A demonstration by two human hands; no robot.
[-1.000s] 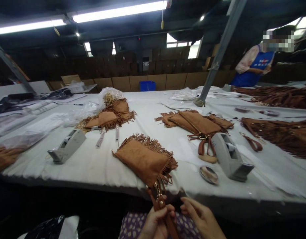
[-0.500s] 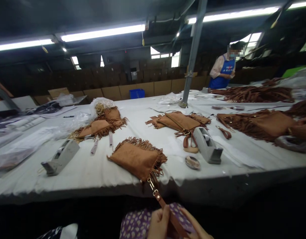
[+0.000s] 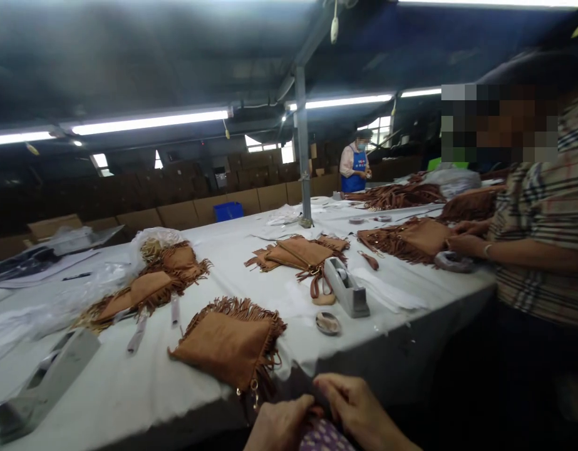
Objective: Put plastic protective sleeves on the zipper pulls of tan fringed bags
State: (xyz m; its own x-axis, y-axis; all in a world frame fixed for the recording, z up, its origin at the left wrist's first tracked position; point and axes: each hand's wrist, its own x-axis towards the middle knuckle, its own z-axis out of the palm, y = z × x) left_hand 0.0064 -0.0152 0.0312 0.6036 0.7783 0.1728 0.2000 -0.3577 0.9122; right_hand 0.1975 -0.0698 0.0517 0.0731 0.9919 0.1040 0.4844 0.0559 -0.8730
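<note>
A brown suede clutch bag (image 3: 225,344) with fringe along its edges lies at the table's front edge, its gold clasp hanging over the side. Below the clasp, my left hand (image 3: 280,425) is closed on the bag's brown wrist strap (image 3: 317,411), of which only a small piece shows. My right hand (image 3: 357,410) is just to the right, fingers curled in a pinch at the same strap; most of what lies between the hands is hidden. Purple patterned cloth (image 3: 324,436) shows beneath them.
A tape dispenser (image 3: 347,291) and a tape roll (image 3: 327,323) stand right of the bag; another dispenser (image 3: 44,382) is at left. More fringed bags (image 3: 300,252) lie farther back. A co-worker (image 3: 542,219) handles bags at right; another person (image 3: 354,166) stands far behind.
My view has swung right and tilted up, bringing the nearby co-worker into sight. My hands have come up closer to the table edge, and less of the strap shows.
</note>
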